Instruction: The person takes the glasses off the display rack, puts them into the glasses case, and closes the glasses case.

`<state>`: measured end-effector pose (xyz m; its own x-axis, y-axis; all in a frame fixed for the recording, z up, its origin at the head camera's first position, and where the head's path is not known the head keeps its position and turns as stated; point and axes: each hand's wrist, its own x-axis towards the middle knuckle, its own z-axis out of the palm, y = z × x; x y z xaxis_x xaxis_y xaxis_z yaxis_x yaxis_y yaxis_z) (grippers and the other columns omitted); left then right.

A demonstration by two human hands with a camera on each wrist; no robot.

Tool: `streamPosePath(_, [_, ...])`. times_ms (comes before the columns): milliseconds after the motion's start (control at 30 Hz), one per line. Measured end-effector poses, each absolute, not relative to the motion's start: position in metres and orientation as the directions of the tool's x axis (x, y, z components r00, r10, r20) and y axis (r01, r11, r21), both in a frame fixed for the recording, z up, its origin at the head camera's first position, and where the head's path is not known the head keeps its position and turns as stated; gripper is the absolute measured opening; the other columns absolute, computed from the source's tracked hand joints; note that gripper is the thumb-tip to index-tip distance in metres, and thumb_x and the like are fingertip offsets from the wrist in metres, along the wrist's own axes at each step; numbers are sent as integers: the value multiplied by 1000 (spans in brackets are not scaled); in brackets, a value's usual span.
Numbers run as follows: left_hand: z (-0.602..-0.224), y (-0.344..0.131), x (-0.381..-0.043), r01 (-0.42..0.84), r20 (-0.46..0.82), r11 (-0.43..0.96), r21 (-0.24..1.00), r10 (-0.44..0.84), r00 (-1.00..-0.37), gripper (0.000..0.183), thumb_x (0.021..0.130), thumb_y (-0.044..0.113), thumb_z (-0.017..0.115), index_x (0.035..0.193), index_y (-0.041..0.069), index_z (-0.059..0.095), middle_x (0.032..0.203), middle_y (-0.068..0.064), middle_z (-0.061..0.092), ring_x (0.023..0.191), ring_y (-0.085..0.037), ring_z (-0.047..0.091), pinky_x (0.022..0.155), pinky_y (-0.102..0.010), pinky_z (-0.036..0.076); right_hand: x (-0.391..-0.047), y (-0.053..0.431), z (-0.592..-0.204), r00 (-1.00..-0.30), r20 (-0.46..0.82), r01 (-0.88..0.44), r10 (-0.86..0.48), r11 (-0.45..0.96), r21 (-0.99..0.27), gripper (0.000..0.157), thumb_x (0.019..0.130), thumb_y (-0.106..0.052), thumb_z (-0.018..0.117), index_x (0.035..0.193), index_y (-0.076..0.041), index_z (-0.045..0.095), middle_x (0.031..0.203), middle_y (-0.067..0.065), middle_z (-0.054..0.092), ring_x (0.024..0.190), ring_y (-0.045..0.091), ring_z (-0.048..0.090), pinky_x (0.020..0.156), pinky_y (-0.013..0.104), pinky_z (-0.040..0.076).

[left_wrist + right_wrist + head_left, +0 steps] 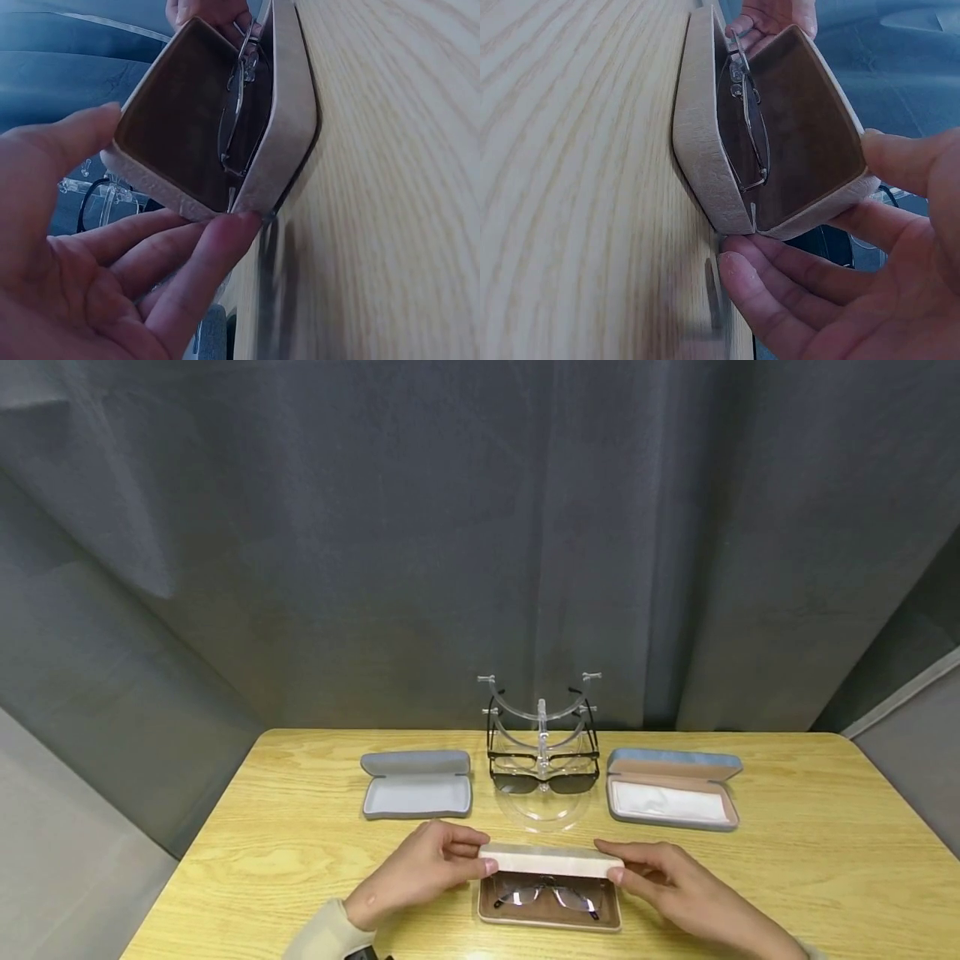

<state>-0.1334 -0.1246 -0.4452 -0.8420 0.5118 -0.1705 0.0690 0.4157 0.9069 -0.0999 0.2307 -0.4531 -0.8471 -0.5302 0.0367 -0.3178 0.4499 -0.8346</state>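
Observation:
A cream glasses case (555, 860) lies at the table's front with its lid partly raised. Inside its brown lining sits a pair of thin-rimmed eyeglasses (547, 895), the lenses toward the front. My left hand (423, 867) grips the left end of the lid, thumb on the front edge and fingers behind. At the other end my right hand (675, 887) holds the lid the same way. Seen from the left wrist, the eyeglasses (241, 112) stay within the case, apart from the fingers. From the right wrist, the thumb presses the rim of the case (817, 214).
Behind the case stands a clear display stand (542, 727) bearing black-framed glasses (543, 756) and dark sunglasses (573, 782). An open grey case (417, 795) is at left; an open blue case (675, 762) holding a white cloth (667, 800) is at right. A grey curtain (450, 543) hangs behind.

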Motion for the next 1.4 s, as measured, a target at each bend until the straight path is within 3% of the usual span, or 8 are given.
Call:
streamPosePath(167, [-446, -126, -134, 55, -180, 393, 918, 536, -825, 58, 89, 23, 83, 133, -8, 64, 123, -26, 74, 108, -31, 77, 87, -28, 65, -100, 233, -454, -819, 64, -334, -571, 381, -862, 41, 104, -16, 62, 137, 9, 62, 130, 32, 68, 89, -7, 60, 68, 21, 58])
streamPosePath(300, [-446, -125, -133, 19, -201, 371, 928, 545, -814, 61, 81, 10, 87, 134, -8, 63, 123, -25, 74, 108, -31, 77, 89, -30, 65, -99, 234, -457, -798, 61, -324, -599, 341, -883, 45, 98, -15, 72, 136, 8, 63, 126, 28, 70, 98, -5, 66, 76, 24, 63])
streamPosePath(533, [-446, -121, -127, 229, -148, 595, 770, 517, -843, 65, 65, 19, 100, 123, 17, 69, 122, -10, 77, 99, -11, 78, 83, -20, 62, -97, 228, -468, -776, 83, -367, -626, 340, -866, 49, 86, -25, 86, 128, -7, 71, 124, 14, 69, 99, -3, 59, 78, 23, 59])
streamPosePath(833, [-448, -123, -125, 256, -136, 621, 741, 511, -849, 66, 63, 26, 101, 120, 20, 70, 123, -7, 76, 94, -7, 77, 82, -22, 62, -95, 228, -471, -748, 177, -471, -640, 324, -820, 48, 85, -24, 86, 129, -10, 70, 122, 9, 71, 96, 0, 59, 75, 22, 57])
streamPosePath(1067, [-447, -122, -126, 300, -117, 643, 704, 522, -845, 66, 62, 32, 101, 120, 24, 70, 119, -1, 76, 91, -1, 75, 87, -21, 58, -97, 232, -468, -763, 92, -384, -640, 335, -860, 52, 89, -30, 83, 134, -9, 69, 132, 23, 65, 108, -7, 57, 81, 22, 59])
streamPosePath(1200, [-446, -122, -127, 334, -106, 655, 678, 537, -837, 66, 63, 33, 100, 120, 25, 69, 114, 2, 77, 90, 2, 73, 87, -21, 56, -98, 233, -467, -760, 76, -372, -645, 337, -865, 52, 90, -31, 82, 135, -9, 69, 134, 26, 63, 105, -7, 58, 79, 22, 59])
streamPosePath(1300, [-445, -123, -128, 367, -95, 644, 671, 565, -819, 66, 64, 34, 100, 121, 22, 69, 114, 1, 77, 90, 2, 72, 83, -19, 57, -97, 233, -467, -754, 101, -409, -649, 343, -846, 49, 91, -29, 81, 134, -10, 70, 132, 26, 64, 101, -5, 59, 76, 22, 58])
streamPosePath(1400, [-444, -126, -129, 387, -99, 641, 663, 587, -804, 65, 68, 40, 98, 123, 20, 69, 115, 0, 77, 91, 1, 72, 81, -19, 59, -96, 232, -468, -759, 148, -474, -634, 382, -793, 39, 93, -25, 79, 130, -14, 73, 129, 22, 68, 107, -5, 59, 78, 21, 56])
